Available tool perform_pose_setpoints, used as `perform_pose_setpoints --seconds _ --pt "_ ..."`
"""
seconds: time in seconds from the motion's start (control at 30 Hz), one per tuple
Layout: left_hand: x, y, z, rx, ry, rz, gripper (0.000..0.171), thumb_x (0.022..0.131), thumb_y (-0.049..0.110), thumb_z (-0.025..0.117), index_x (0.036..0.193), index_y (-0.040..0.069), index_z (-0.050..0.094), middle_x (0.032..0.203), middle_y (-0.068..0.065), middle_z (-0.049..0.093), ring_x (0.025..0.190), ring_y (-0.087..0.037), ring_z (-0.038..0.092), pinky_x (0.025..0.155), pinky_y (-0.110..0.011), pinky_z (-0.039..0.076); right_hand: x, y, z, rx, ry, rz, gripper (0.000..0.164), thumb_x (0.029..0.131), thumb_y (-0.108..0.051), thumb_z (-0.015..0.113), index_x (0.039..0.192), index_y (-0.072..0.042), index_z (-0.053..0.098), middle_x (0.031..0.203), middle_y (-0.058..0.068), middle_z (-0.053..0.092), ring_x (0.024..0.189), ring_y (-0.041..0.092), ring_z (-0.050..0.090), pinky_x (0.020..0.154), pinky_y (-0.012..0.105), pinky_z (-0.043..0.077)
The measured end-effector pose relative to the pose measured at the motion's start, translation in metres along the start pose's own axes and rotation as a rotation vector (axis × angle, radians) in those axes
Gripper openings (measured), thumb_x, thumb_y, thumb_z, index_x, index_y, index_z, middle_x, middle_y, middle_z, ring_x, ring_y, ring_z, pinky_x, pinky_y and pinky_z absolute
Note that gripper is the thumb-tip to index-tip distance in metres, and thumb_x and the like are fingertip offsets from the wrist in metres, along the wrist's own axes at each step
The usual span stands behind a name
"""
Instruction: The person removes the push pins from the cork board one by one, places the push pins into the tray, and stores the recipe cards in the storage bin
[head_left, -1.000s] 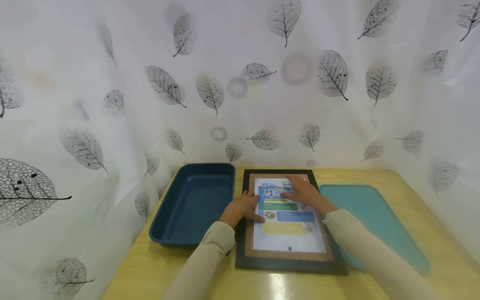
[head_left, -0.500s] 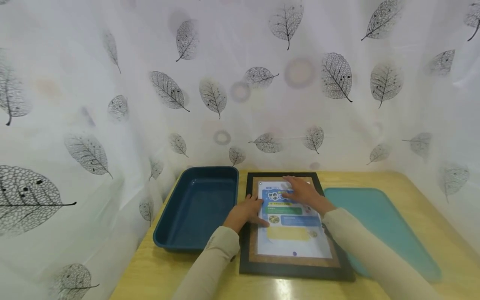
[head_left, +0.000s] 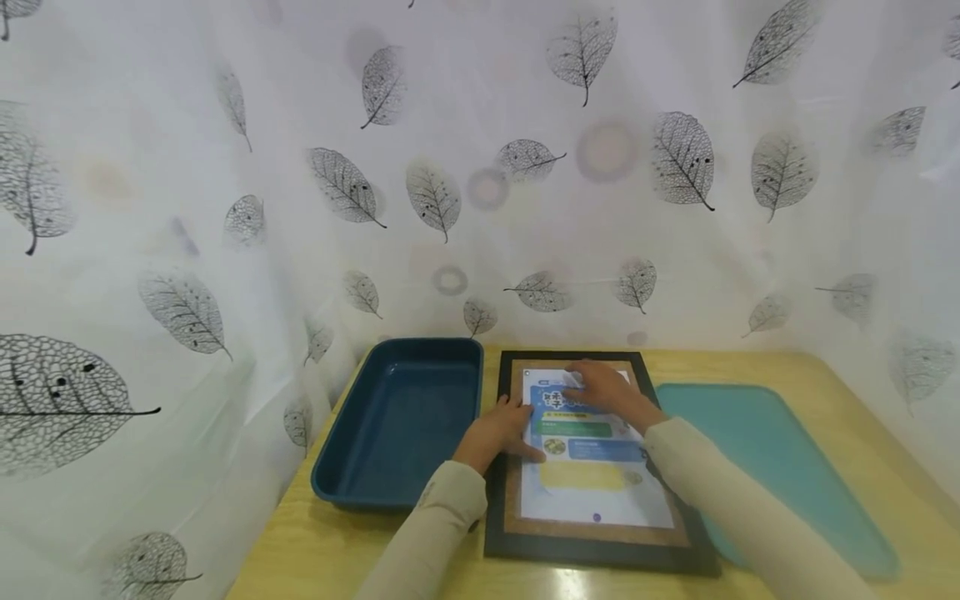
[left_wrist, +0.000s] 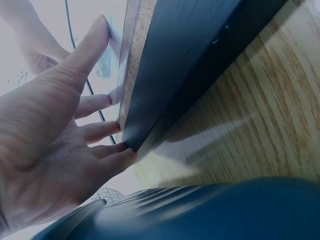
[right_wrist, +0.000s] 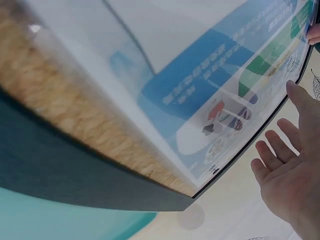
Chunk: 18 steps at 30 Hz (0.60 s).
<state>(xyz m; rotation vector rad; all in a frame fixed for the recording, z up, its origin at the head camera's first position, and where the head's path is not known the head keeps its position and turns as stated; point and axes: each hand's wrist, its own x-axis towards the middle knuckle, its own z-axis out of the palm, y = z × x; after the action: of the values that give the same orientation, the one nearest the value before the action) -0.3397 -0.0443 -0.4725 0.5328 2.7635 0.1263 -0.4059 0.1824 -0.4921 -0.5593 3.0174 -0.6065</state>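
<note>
A black-framed cork board (head_left: 501, 533) lies flat on the table with a printed blue-and-white sheet (head_left: 592, 492) on it. My left hand (head_left: 501, 427) rests at the board's left side. Its straight fingers touch the frame's outer edge (left_wrist: 200, 65) and the thumb lies over the sheet's left margin. My right hand (head_left: 609, 390) lies flat on the upper part of the sheet. In the right wrist view the right hand (right_wrist: 287, 175) shows spread, straight fingers beside the sheet (right_wrist: 225, 75) and cork border (right_wrist: 65, 110). Neither hand grips anything.
A dark blue tray (head_left: 352, 487) sits directly left of the board, with nothing in it. A flat teal mat (head_left: 757, 442) lies to the right. The wooden table (head_left: 315, 550) is enclosed by a white leaf-print curtain (head_left: 225, 208) at the back and both sides.
The head view has drifted slightly, so everything sits a little lower and to the right. Both hands stay where they were on the sheet and frame.
</note>
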Motion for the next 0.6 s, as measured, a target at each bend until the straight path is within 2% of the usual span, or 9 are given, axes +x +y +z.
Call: perform_pose_setpoints --seconds 0.23,0.37,0.6 --pt "-0.002 0.001 -0.002 -0.008 0.005 0.006 0.098 0.084 0.061 0.08 0.16 0.016 0.04 0.17 -0.011 0.026 0.156 -0.035 0.025 0.121 -0.051 0.033 0.011 -0.002 0.009 0.04 0.031 -0.04 0.053 0.096 -0.031 0.076 0.137 -0.001 0.063 0.136 0.023 0.063 0.127 0.043 0.059 0.108 0.059 0.046" --pt "-0.003 0.002 -0.002 -0.004 0.008 0.021 0.098 0.084 0.061 0.08 0.161 0.015 0.04 0.17 -0.012 0.026 0.156 -0.035 0.025 0.121 -0.05 0.034 0.015 -0.003 0.014 0.075 0.03 -0.03 0.051 0.096 -0.029 0.076 0.136 -0.001 0.064 0.131 0.022 0.065 0.121 0.039 0.062 0.105 0.057 0.048" --pt "0.0 -0.001 0.002 -0.016 0.01 0.018 0.1 0.083 0.062 0.081 0.161 0.014 0.04 0.17 -0.012 0.026 0.156 -0.036 0.025 0.121 -0.052 0.034 0.023 -0.003 0.022 0.076 0.067 -0.064 0.047 0.094 -0.024 0.078 0.132 0.001 0.066 0.125 0.021 0.069 0.115 0.038 0.065 0.102 0.055 0.052"
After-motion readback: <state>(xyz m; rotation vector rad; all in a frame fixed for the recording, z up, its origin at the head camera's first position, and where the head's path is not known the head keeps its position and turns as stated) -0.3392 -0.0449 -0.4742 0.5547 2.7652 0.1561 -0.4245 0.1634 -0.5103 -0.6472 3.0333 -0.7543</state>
